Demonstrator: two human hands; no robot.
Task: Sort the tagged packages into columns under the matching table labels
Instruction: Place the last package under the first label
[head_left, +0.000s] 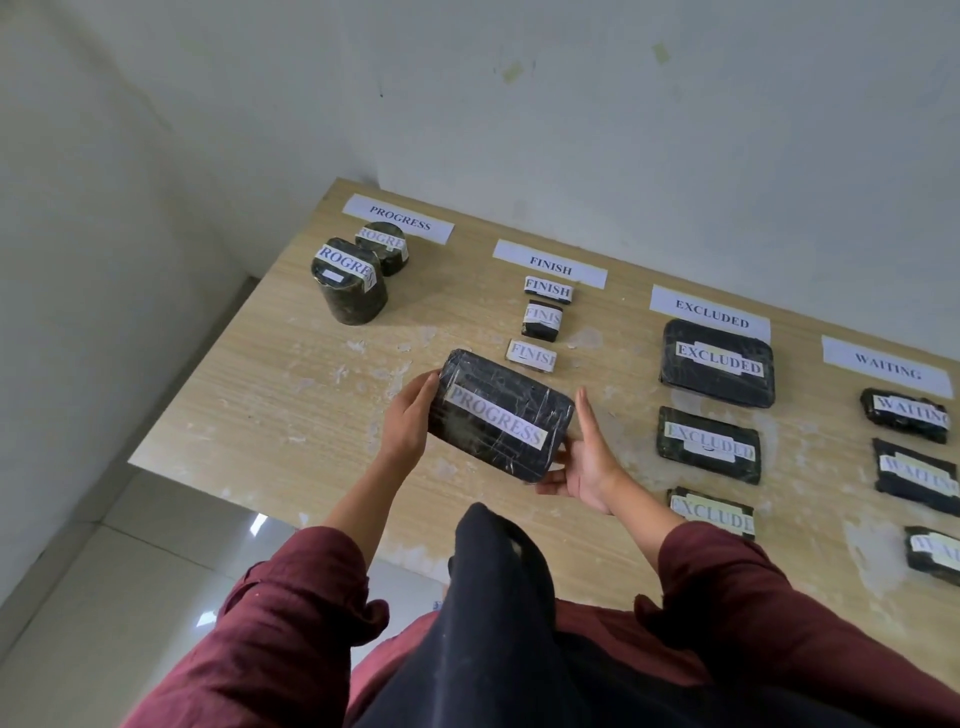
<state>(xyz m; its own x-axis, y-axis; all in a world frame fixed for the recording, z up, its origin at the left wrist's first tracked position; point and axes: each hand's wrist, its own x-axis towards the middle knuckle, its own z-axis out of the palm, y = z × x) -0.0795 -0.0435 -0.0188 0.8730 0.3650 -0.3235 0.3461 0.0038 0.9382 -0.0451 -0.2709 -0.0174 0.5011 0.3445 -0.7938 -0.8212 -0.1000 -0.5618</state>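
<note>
Flat black plastic-wrapped rectangular pkg w/ white PROGRESS tag (501, 414) is held above the light wood-grain table (270, 400), between the PROGRESS and FINISH columns. Left hand (410, 418) clamps its left end, right hand (587, 457) cups its right end from below w/ fingers straight up alongside. Under the white PROGRESS table label (399, 217): two black cylindrical wrapped pkgs (349, 283), near each other. FINISH label (549, 263) has three small pkgs in a column; EXCLUDED label (709, 313) three; WAITING label (887, 365) three, partly cut off at the frame edge
</note>
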